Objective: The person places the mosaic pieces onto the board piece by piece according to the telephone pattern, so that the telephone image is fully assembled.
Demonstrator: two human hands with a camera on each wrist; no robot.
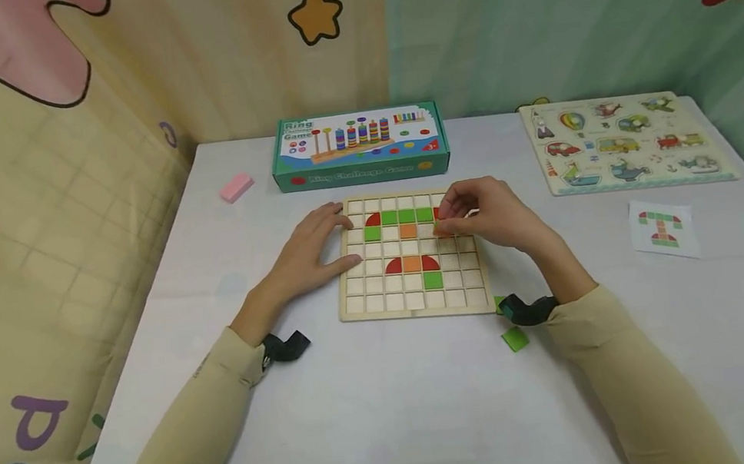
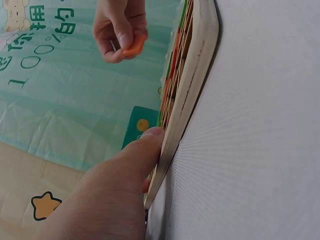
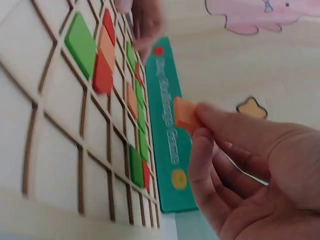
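A wooden grid board (image 1: 417,313) lies on the table, with green square tiles (image 1: 433,280), red quarter-round tiles (image 1: 393,266) and orange square tiles (image 1: 411,263) set in some of its cells. My left hand (image 1: 310,251) rests at the board's left edge, its thumb and fingertips touching the rim. Above the board's upper right part, my right hand (image 1: 491,211) pinches an orange square tile (image 3: 186,114) between thumb and fingers. In the right wrist view that tile is clear of the board. From the head, my right hand covers some of the right-hand cells.
Loose green tiles (image 1: 515,338) lie near the right wrist strap (image 1: 528,309), one partly hidden. Behind the board stands a ring game box (image 1: 365,173). A pink block (image 1: 237,187) is at back left. On the right are a picture puzzle board (image 1: 644,179) and a pattern card (image 1: 686,232).
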